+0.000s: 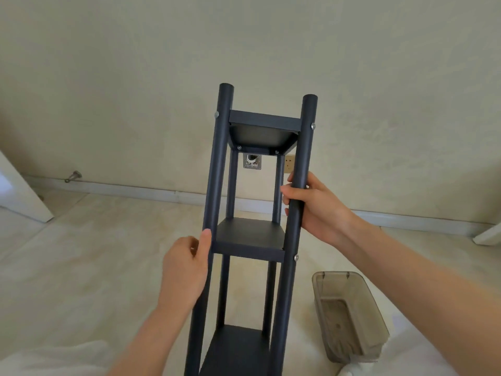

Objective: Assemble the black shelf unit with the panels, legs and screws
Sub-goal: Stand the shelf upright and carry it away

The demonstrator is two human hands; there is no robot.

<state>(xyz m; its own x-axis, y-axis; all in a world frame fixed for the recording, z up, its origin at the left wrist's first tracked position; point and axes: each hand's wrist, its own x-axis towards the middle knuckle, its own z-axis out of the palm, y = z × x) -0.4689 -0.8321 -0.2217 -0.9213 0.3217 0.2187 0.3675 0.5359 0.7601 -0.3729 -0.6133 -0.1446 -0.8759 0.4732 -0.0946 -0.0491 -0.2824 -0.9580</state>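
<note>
The black shelf unit (250, 234) stands upright in the middle of the view, with round legs and three panels one above the other. Silver screw heads show on the legs by the top and middle panels. My left hand (187, 267) lies against the near left leg (214, 185) at the height of the middle panel, thumb straight along the tube; its other fingers are hidden. My right hand (311, 204) grips the near right leg (299, 199) between the top and middle panels, fingers curled round it.
A translucent grey plastic bin (349, 313) sits on the pale tiled floor (81, 267) to the right of the unit's base. A cream wall with a socket (289, 162) and an open wall box (252, 161) is behind. A door (21, 194) stands at far left.
</note>
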